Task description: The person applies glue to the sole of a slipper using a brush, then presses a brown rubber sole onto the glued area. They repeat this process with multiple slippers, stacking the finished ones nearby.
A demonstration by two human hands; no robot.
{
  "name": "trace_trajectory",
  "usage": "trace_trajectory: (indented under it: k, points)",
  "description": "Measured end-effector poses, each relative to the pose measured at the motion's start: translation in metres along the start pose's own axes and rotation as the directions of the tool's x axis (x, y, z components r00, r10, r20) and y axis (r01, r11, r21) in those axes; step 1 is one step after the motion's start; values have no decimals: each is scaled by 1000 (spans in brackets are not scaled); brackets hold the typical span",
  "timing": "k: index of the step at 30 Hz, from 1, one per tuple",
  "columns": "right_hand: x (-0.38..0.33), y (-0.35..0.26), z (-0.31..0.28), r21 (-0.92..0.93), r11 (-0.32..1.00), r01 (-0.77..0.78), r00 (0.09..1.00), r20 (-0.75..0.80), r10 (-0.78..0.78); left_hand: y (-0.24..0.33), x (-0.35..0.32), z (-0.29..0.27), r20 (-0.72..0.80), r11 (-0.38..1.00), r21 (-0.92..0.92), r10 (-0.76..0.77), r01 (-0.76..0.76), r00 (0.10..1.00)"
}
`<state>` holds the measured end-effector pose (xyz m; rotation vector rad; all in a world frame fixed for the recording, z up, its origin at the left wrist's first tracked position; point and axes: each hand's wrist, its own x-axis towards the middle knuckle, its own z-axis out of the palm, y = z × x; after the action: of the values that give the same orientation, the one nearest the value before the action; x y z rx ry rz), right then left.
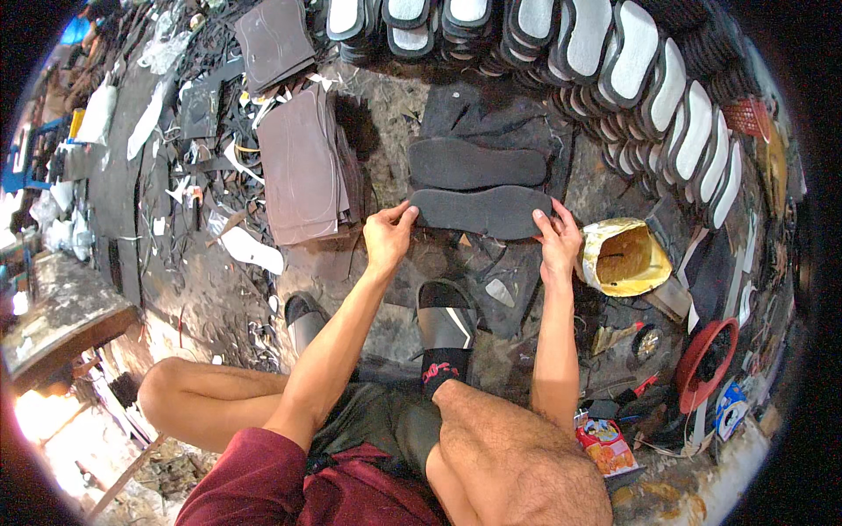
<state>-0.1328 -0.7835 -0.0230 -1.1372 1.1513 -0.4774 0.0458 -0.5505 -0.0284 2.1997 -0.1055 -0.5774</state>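
Between my two hands a dark grey shoe sole point(478, 213) lies crosswise, gripped at both ends. My left hand point(389, 233) pinches its left end between thumb and fingers. At the opposite end, my right hand point(558, 237) has its thumb on top and its fingers around the edge. Just beyond it, a second dark sole point(476, 163) rests on a black cloth point(491, 112). Whether the held sole touches the cloth, I cannot tell.
Stacked brown sheets point(298, 167) lie to the left among scraps. Piled soles with white tops point(630, 53) curve around the far right. A yellow-lined container point(624, 256) stands by my right hand. A red ring point(707, 366) sits lower right, a wooden bench point(66, 316) at left.
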Motion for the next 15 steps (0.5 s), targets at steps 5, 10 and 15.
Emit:
trace_trajectory:
  k: [5, 10, 15]
  points:
    - [3, 7, -7, 12, 1000, 10, 1000, 19, -10, 12, -4, 2, 29, 998, 1, -62, 62, 998]
    - [4, 5, 0, 23, 1000, -1, 1000, 22, 1, 8, -3, 2, 12, 992, -64, -106, 107, 994]
    - [8, 6, -3, -45, 999, -16, 1000, 7, 16, 15, -4, 7, -7, 993, 26, -118, 118, 993]
